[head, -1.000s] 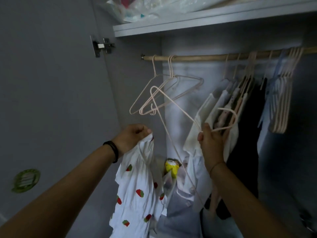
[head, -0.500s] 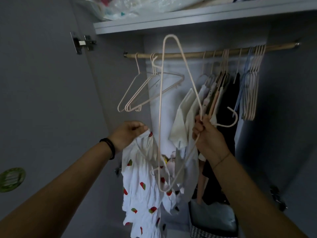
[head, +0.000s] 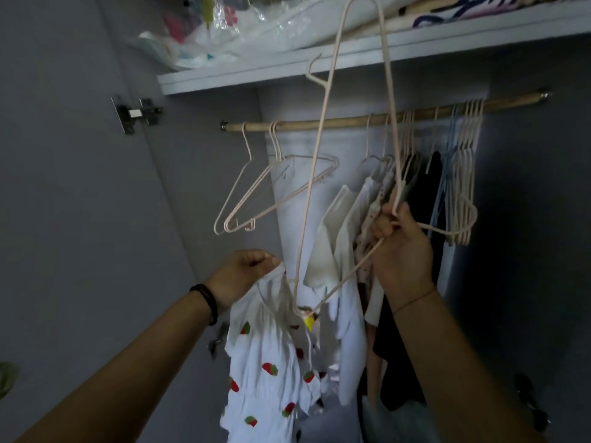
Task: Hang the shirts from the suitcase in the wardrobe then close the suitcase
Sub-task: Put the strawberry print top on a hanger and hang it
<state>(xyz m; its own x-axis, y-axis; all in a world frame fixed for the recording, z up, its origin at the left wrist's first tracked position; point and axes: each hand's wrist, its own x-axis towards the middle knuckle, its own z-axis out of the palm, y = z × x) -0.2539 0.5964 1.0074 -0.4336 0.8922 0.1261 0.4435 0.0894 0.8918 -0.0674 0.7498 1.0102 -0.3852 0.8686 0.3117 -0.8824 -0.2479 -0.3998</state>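
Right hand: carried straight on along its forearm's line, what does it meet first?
Probably the pale hung clothes just past its knuckles: the right hand, gripping the hanger, points up-left at them. Depth is unclear; it might pass in front.

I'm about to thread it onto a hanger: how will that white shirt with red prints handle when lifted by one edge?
Probably floppy: the shirt hangs in loose folds below the left hand pinching its top edge. Likely light, since that pinch alone carries it. It may bunch or slide on the thin hanger the right hand grips.
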